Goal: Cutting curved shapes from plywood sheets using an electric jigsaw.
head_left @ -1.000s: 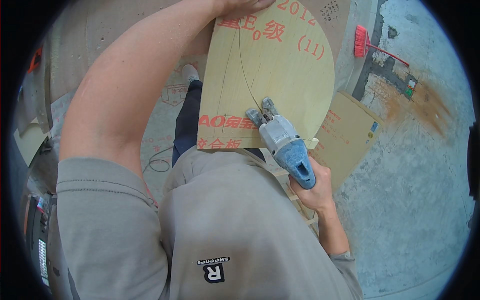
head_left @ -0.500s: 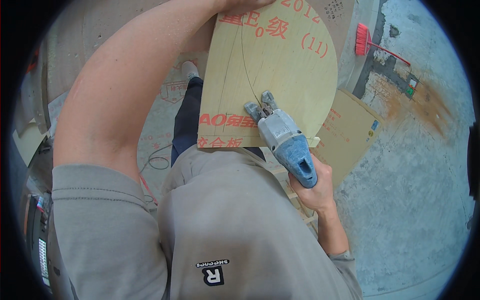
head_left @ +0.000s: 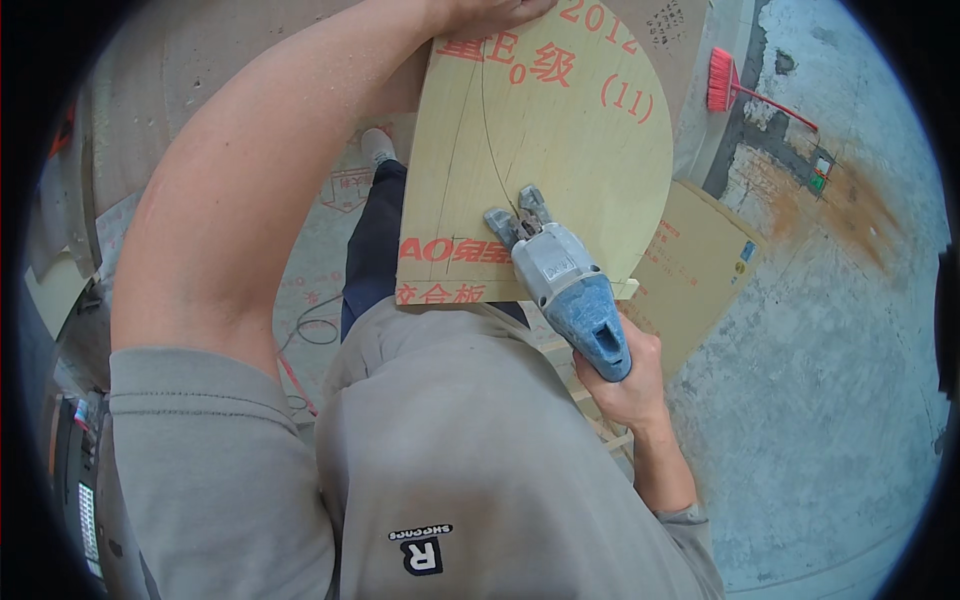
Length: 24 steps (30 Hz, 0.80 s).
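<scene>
A pale yellow wooden board [head_left: 585, 175] with a rounded right edge and red print lies in front of me. My right hand [head_left: 630, 375] is wrapped round the handle of a blue and grey jigsaw [head_left: 580, 300]. The saw's forked metal foot rests on the board, at the lower end of a thin curved line that runs up to the top edge. At the far edge, my left hand [head_left: 490, 10] lies against the board. Its fingers are partly cut off by the top of the picture, so its grip does not show fully.
A brown board [head_left: 700, 260] leans at the right, above the grey concrete floor [head_left: 810, 400]. Beyond it lies a red broom [head_left: 722, 80] with a thin handle. At the left, a thin cable [head_left: 318, 330] coils on a printed sheet near my foot [head_left: 378, 146].
The board and the jigsaw have shifted very slightly in the picture, toward my body and a little left. Both hands stay in the same places on them.
</scene>
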### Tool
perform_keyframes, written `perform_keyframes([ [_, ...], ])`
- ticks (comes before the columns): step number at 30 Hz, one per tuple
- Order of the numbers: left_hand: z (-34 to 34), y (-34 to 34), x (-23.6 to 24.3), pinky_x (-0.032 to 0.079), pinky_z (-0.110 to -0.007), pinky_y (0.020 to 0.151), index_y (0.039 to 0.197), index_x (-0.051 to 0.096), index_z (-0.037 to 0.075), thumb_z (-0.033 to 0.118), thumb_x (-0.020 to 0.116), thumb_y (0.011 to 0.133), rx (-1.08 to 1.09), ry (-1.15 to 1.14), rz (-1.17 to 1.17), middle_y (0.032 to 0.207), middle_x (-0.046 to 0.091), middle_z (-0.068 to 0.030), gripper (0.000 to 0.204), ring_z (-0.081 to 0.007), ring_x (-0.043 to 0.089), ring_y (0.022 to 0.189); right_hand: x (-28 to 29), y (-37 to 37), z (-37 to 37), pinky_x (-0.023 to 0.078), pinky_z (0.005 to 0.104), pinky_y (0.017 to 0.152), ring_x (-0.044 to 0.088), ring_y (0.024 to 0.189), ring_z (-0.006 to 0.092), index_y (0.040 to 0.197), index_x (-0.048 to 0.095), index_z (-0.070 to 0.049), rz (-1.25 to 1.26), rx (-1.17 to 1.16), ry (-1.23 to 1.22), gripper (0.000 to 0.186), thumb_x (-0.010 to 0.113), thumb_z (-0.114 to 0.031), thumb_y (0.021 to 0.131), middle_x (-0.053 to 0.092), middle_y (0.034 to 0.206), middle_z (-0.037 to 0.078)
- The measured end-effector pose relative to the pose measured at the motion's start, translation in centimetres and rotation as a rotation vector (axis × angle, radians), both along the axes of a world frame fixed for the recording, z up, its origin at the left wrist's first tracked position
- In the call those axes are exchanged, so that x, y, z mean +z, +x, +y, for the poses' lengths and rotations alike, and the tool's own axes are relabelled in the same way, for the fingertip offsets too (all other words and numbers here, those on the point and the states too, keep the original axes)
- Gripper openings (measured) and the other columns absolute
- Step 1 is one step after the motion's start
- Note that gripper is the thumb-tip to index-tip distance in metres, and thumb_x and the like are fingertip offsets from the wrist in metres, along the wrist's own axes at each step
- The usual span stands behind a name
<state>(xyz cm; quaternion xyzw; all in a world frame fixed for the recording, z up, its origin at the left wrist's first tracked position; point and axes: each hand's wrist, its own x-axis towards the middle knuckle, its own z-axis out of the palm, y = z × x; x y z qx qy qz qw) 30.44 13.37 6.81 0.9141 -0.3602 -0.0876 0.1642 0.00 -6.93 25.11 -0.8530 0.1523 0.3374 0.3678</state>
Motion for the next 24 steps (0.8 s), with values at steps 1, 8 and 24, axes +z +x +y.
perform_keyframes([
  [1, 0.0, 0.0, 0.0, 0.010, -0.071, 0.122, 0.142, 0.058, 0.015, 0.038, 0.045, 0.102, -0.002, 0.003, 0.006, 0.157, 0.045, -0.0120, 0.048, -0.0272, 0.035, 0.151, -0.1, 0.0, 0.0, 0.054, 0.0365, 0.066, 0.069, 0.067, 0.0343, 0.094, 0.066, -0.002, -0.010, 0.007, 0.010, 0.021, 0.074, -0.006, 0.075, 0.067, 0.075, 0.016],
  [8, -0.1, 0.0, -0.3, 0.011, -0.072, 0.121, 0.141, 0.060, 0.014, 0.037, 0.048, 0.100, -0.003, -0.033, 0.006, 0.156, 0.046, -0.0136, 0.048, -0.0287, 0.035, 0.150, 0.4, 0.3, 0.0, 0.053, 0.0325, 0.075, 0.066, 0.074, 0.0220, 0.099, 0.068, 0.000, 0.052, -0.004, 0.017, 0.024, 0.071, 0.001, 0.075, 0.069, 0.084, 0.011],
  [24, -0.5, -0.1, 1.0, 0.010, -0.070, 0.122, 0.142, 0.058, 0.015, 0.037, 0.047, 0.101, -0.003, -0.008, 0.037, 0.156, 0.046, -0.0136, 0.048, -0.0286, 0.033, 0.152, 0.5, 0.3, 0.3, 0.051, 0.0322, 0.071, 0.064, 0.069, 0.0237, 0.096, 0.066, -0.001, 0.028, -0.021, 0.026, 0.023, 0.073, 0.001, 0.074, 0.067, 0.080, 0.011],
])
